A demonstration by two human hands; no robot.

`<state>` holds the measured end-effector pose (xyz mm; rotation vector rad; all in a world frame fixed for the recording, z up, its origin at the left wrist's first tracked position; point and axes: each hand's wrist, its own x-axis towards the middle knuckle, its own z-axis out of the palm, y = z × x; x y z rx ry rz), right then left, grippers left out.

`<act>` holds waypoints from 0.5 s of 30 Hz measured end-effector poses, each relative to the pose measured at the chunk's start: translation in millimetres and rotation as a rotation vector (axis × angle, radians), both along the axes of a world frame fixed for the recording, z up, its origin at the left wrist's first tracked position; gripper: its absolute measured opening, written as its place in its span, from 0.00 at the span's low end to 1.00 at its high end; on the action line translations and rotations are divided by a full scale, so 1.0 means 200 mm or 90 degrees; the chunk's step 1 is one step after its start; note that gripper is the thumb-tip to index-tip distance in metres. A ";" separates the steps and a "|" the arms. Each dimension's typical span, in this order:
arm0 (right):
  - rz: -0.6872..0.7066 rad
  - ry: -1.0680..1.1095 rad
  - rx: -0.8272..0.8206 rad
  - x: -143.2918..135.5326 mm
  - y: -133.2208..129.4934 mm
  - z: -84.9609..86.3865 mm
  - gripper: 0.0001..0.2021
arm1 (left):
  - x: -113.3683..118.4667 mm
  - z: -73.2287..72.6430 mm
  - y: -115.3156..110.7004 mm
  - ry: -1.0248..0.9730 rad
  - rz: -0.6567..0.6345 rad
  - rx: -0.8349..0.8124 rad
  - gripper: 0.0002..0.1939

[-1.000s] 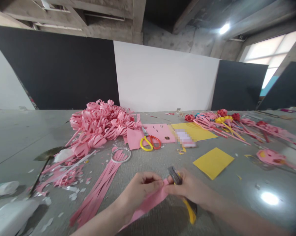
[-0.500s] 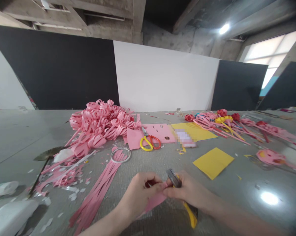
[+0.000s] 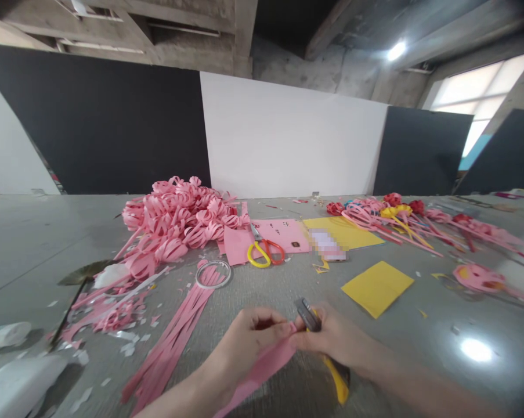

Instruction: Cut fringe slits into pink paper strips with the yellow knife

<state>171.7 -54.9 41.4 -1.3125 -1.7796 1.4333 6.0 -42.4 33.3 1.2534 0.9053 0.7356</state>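
Near the bottom centre, my left hand (image 3: 250,337) pinches the top end of a pink paper strip (image 3: 264,371), which hangs down toward the lower left. My right hand (image 3: 326,337) is closed around a tool with a grey head and yellow-and-black handles (image 3: 338,377); its thumb and fingertip also meet the strip's end beside my left fingertips. The tool's head points up and left. Long flat pink strips (image 3: 174,342) lie to the left, with a clear tape roll (image 3: 213,283) on their upper end.
Scissors (image 3: 266,253) with yellow and red handles lie on pink sheets (image 3: 283,235). Behind them is a heap of looped pink paper (image 3: 179,220). A yellow square (image 3: 378,288) and paper flowers (image 3: 375,212) lie right; scraps and a white box (image 3: 22,383) lie left.
My left hand has shifted slightly, its fingers closing nearer together at the strip's end. More of the pink strip now shows, reaching down to the bottom edge. My right hand has hardly moved.
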 end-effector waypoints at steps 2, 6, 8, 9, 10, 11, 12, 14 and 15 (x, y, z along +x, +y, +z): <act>-0.002 0.006 0.001 0.00 0.00 0.00 0.16 | 0.00 0.01 0.00 -0.001 0.003 -0.007 0.16; 0.004 0.027 -0.006 -0.01 0.00 0.01 0.16 | 0.00 0.00 -0.01 -0.009 0.009 -0.014 0.15; -0.002 0.027 -0.010 -0.01 0.00 0.01 0.16 | 0.00 0.00 -0.01 -0.011 0.010 -0.020 0.15; -0.006 0.024 -0.012 -0.01 0.00 0.01 0.16 | 0.00 0.00 -0.01 -0.011 0.010 -0.023 0.15; -0.009 0.020 -0.015 -0.01 0.00 0.01 0.16 | 0.00 0.00 -0.01 -0.009 0.009 -0.025 0.15; -0.011 0.018 -0.017 -0.01 0.00 0.01 0.16 | 0.00 0.00 -0.01 -0.005 0.008 -0.025 0.15; -0.010 0.017 -0.018 0.00 0.00 0.01 0.15 | 0.00 0.01 -0.01 0.000 0.009 -0.025 0.15; -0.005 0.012 -0.014 0.00 0.00 0.02 0.13 | 0.00 0.01 -0.02 0.013 0.014 -0.023 0.15; -0.004 0.009 -0.011 0.00 0.00 0.02 0.12 | 0.00 0.02 -0.02 0.019 0.018 -0.021 0.15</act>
